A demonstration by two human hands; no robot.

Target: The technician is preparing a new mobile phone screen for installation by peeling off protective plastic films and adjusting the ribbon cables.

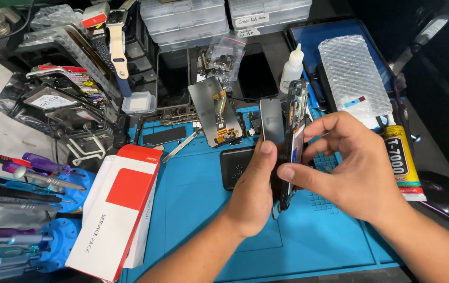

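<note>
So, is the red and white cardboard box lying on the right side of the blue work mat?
No, the red and white cardboard box lies at the left edge of the blue work mat, left of both hands.

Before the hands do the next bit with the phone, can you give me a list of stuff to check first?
1. Left hand grips the phone: ok, its thumb lies on the dark screen panel.
2. Right hand grips too: ok, its fingers pinch the phone frame from the side.
3. Panel parted from frame: ok at the top, where a gap shows; lower down the hands hide it.
4. Any cable joining the two: cannot tell.
5. Blue mat below to catch a drop: ok.
6. Glue tube capped: cannot tell, its tip is hidden.
</note>
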